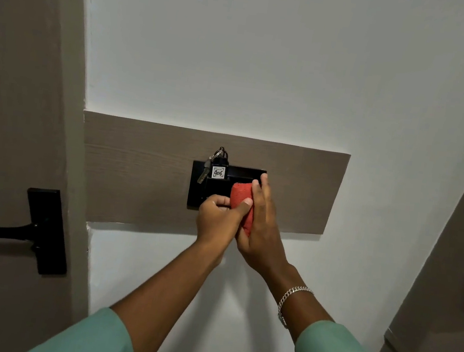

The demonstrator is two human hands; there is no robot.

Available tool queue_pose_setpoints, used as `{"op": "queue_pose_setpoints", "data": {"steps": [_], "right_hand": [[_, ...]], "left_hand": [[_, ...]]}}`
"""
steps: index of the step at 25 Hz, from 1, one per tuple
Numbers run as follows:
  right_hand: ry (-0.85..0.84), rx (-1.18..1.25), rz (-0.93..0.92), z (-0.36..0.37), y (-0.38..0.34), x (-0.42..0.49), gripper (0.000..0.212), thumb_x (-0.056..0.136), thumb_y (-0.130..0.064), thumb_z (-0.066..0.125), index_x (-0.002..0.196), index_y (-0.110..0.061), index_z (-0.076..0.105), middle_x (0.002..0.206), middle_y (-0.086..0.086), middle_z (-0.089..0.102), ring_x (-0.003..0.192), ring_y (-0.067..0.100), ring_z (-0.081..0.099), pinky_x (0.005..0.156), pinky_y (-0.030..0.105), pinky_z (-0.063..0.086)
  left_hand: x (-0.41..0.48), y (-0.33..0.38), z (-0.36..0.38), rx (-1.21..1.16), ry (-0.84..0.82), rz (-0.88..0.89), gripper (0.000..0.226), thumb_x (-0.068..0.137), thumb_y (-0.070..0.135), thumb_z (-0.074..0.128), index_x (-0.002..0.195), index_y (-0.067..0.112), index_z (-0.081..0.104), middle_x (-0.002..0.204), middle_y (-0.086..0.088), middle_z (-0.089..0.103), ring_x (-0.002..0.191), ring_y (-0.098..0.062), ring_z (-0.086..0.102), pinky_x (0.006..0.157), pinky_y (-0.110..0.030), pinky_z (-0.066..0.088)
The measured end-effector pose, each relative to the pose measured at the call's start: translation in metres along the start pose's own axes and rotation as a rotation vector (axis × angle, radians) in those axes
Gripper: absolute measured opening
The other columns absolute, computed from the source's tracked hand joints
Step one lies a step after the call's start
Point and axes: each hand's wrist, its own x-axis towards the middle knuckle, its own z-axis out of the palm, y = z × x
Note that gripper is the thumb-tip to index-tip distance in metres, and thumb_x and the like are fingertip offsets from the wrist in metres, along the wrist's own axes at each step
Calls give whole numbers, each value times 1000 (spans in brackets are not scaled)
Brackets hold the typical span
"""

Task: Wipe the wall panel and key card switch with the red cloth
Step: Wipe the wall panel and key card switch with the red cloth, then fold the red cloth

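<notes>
A brown wood-grain wall panel (137,169) runs across the white wall. Mounted on it is a black key card switch (197,193), with a key fob marked 406 (218,171) and a metal key hanging from its slot. The red cloth (241,197) is bunched into a roll and pressed against the switch's right half. My right hand (262,227) wraps around the cloth from the right, fingers stretched up onto the switch. My left hand (217,222) is curled at the switch's lower edge, its thumb lying on the cloth. The lower right part of the switch is hidden by both hands.
A grey-brown door with a black lever handle (13,232) stands at the left, its frame beside the panel. A grey-brown cabinet or door edge (455,264) rises at the right. White wall (240,58) surrounds the panel above and below.
</notes>
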Motion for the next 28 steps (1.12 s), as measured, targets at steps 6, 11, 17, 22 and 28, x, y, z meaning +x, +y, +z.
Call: {"op": "queue_pose_setpoints", "data": {"steps": [6, 11, 17, 22, 28], "right_hand": [[-3, 92, 14, -10, -17, -8, 88, 89, -37, 59, 157, -18, 7, 169, 7, 8, 158, 22, 7, 127, 50, 23], [203, 469, 469, -38, -17, -20, 90, 86, -49, 66, 156, -30, 13, 160, -9, 28, 140, -5, 39, 114, 28, 41], [257, 582, 804, -100, 12, -43, 73, 83, -19, 79, 145, -19, 41, 119, 13, 69, 103, 13, 73, 86, 27, 61], [350, 351, 918, -158, 43, -83, 58, 82, -26, 80, 132, -28, 50, 107, 18, 71, 101, 30, 71, 94, 54, 58], [428, 314, 1160, -246, 142, -148, 61, 73, -17, 88, 122, -17, 53, 100, 17, 73, 89, 31, 72, 91, 57, 59]], "left_hand": [[-2, 5, -9, -104, -123, -4, 11, 83, 16, 75, 90, 8, 74, 84, -9, 75, 76, -17, 74, 61, -25, 58], [-8, -3, 0, -219, -267, -43, 15, 88, 9, 69, 101, 4, 73, 88, -8, 76, 80, -18, 72, 66, -26, 59], [-26, -22, 47, -130, -302, -65, 18, 86, 19, 73, 100, 8, 73, 92, -10, 76, 75, -17, 72, 66, -31, 61], [-51, -55, 118, 66, -398, -126, 28, 85, 33, 73, 101, 10, 71, 101, -12, 76, 90, -29, 73, 79, -46, 62], [-89, -132, 233, 188, -637, -342, 42, 79, 7, 73, 118, 11, 61, 112, -14, 71, 98, -32, 71, 91, -52, 59]]}}
